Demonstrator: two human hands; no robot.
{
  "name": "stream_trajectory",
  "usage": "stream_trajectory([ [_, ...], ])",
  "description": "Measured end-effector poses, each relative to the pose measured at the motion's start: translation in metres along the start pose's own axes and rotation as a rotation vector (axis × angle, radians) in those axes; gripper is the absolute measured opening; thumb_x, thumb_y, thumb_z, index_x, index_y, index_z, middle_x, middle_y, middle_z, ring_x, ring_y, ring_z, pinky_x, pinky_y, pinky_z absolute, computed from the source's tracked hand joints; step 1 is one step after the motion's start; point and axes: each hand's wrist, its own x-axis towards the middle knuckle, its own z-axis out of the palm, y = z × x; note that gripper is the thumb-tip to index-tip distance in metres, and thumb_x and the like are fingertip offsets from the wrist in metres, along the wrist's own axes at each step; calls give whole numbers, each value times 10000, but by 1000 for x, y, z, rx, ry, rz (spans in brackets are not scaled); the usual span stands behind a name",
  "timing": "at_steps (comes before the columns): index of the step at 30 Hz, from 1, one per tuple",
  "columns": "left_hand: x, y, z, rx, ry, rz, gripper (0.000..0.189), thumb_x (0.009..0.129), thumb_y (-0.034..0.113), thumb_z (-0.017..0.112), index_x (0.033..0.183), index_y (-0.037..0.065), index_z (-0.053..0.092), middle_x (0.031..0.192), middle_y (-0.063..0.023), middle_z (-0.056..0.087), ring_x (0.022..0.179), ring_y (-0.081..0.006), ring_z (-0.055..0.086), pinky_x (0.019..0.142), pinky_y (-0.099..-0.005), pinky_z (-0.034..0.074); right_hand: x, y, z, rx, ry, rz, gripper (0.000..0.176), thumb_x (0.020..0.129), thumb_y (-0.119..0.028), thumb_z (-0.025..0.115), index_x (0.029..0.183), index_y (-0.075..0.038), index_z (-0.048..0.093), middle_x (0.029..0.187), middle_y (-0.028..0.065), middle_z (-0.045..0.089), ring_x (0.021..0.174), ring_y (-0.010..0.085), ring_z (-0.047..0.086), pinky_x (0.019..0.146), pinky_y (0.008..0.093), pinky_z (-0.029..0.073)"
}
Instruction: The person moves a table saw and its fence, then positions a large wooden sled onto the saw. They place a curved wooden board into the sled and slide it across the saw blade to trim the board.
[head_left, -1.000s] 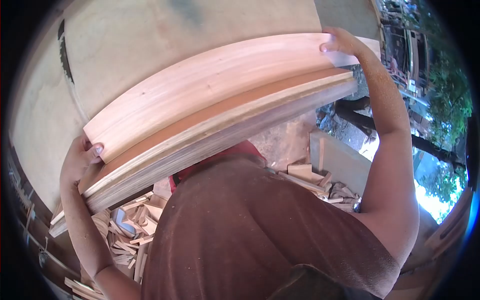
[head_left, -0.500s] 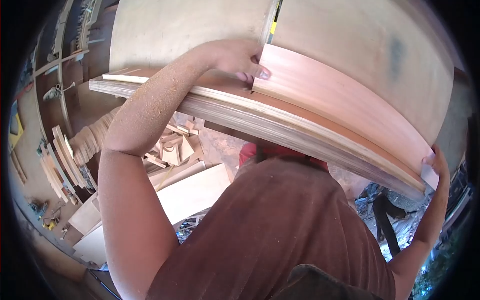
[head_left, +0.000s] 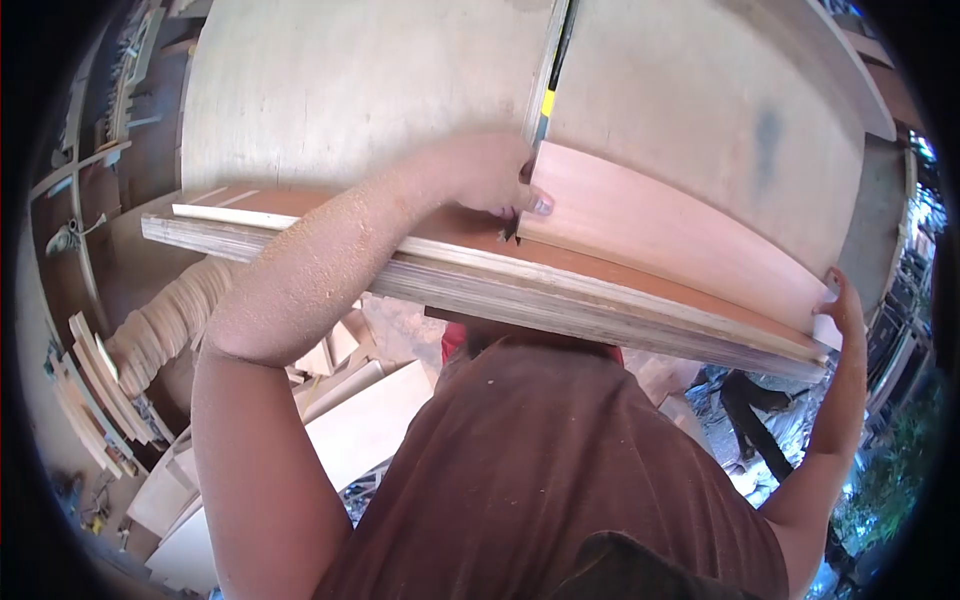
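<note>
A long pinkish board lies along the near edge of the workbench, next to a reddish-brown strip. Its left end is gripped by my left hand, the thumb on the top face and the other fingers partly hidden at the end. At the board's far right end, my right hand holds the corner, with its thumb on the board and a small white piece beneath. Layered sheet edges run below the board, along the front of the bench.
A black and yellow strip runs in the gap between the two bench panels. Wood offcuts and pale sheets lie on the floor below. Stacked curved wood pieces stand at left. Plants show at lower right.
The view has shifted, so the bench and board appear lower and a little to the left. Both hands keep their hold on the board's ends.
</note>
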Motion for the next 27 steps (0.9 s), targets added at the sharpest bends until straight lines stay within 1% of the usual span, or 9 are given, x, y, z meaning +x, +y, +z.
stream_trajectory([
  [3,3,-4,3,-2,8,21,415,874,329,699,1040,-47,642,805,-94,676,679,-147,636,636,-293,524,-7,-46,11,196,-8,-163,927,456,-103,893,1298,-17,515,1244,208,581,1186,361,539,1010,407,433],
  [5,6,-5,4,19,9,40,406,879,325,693,1036,-46,647,804,-93,675,677,-147,634,630,-296,522,-45,-180,-15,199,-145,-108,913,469,-76,874,1298,-15,496,1246,196,564,1188,374,517,1015,413,426],
  [7,6,-9,4,48,5,59,397,883,321,687,1032,-45,651,803,-92,675,676,-147,632,624,-299,521,-60,-232,-9,150,-62,-113,925,468,-75,872,1305,-15,484,1262,198,551,1195,378,508,1018,414,422],
  [9,6,-9,4,89,33,78,441,857,413,683,897,-26,693,787,-102,717,711,-192,693,714,-344,539,-64,-242,-7,93,31,-117,937,467,-75,871,1312,-15,471,1277,200,538,1202,381,499,1021,415,417],
  [13,13,-13,5,55,20,93,445,858,416,681,884,-28,700,783,-112,717,710,-188,694,693,-331,545,-74,-249,-7,172,93,-104,955,486,-11,848,1351,-27,444,1351,187,495,1265,372,455,1065,411,388],
  [15,15,-15,6,21,11,95,440,868,403,677,926,-32,696,799,-121,718,714,-189,695,678,-317,555,-75,-255,-10,205,61,-192,969,494,21,838,1372,-36,434,1373,183,482,1295,366,433,1090,406,372],
  [20,11,-10,4,-51,-58,87,444,893,376,669,1082,-25,633,880,-93,690,750,-149,662,684,-281,555,-76,-265,-5,130,29,-182,1065,544,-252,892,1418,9,344,1451,253,364,1356,381,347,1133,409,314],
  [23,11,-12,5,-90,-63,78,455,896,376,668,1103,-26,621,891,-102,694,749,-152,667,672,-279,560,-68,-263,17,63,143,-126,1088,520,-263,906,1414,9,350,1441,252,375,1347,388,356,1129,412,320],
  [27,16,-11,5,-71,-55,13,479,898,385,667,1099,-47,614,877,-123,701,714,-164,678,633,-291,573,-69,-262,22,132,259,-241,1004,505,-244,920,1354,-25,431,1399,247,415,1322,397,379,1105,416,349],
])
